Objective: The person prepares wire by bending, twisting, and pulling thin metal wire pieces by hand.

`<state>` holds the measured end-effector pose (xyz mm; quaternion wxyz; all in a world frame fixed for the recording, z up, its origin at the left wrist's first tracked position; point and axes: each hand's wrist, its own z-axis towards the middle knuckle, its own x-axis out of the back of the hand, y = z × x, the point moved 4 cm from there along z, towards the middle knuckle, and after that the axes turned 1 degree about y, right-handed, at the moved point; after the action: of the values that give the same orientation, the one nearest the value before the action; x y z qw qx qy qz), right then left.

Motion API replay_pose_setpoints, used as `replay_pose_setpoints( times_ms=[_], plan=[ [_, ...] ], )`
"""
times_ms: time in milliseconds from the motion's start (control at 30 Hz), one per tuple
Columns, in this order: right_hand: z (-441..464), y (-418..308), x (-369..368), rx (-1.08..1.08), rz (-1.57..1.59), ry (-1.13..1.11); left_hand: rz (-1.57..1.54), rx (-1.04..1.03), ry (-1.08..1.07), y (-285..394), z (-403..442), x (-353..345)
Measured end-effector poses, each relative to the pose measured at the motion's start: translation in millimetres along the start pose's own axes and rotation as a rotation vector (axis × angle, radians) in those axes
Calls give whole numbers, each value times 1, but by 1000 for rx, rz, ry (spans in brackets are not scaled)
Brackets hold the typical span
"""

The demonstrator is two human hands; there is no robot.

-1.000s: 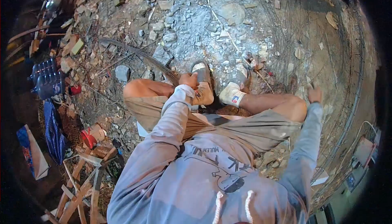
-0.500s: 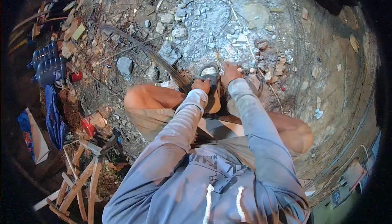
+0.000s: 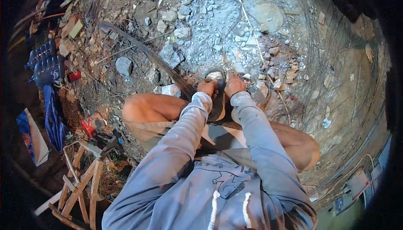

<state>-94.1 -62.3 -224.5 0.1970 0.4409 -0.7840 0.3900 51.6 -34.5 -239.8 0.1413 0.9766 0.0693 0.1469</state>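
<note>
My left hand [image 3: 207,87] is curled closed beside the sandal [image 3: 216,109] on my left foot, near its toe end. Anything inside those fingers is too small or hidden to name. Just across the sandal's front, my right hand [image 3: 234,84] is also closed, thumb and fingers bunched together; what it grips, if anything, cannot be made out. The two hands are close together but apart. My other foot, in a second sandal [image 3: 260,91], rests to the right of my right hand. A bundle of thin dark sticks [image 3: 157,60] ends just left of my left hand.
Broken stones and pale rubble [image 3: 201,24] cover the ground ahead. A larger grey stone [image 3: 124,66] lies at left. Plastic bottles [image 3: 47,64], a blue bag [image 3: 54,121] and a wooden frame [image 3: 82,184] stand along the left side. A long thin stick [image 3: 250,20] crosses the rubble.
My right hand has drawn back slightly toward me and left. A dark grey piece seen by my left hand across the sandal no longer shows there. The whole view has shifted a little.
</note>
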Motion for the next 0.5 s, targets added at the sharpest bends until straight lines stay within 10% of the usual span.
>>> replay_pose_setpoints(
  times_ms=[500],
  plan=[
    [-1,-3,10,160,-166,103,-47,-230,-68,-10,22,5]
  ],
)
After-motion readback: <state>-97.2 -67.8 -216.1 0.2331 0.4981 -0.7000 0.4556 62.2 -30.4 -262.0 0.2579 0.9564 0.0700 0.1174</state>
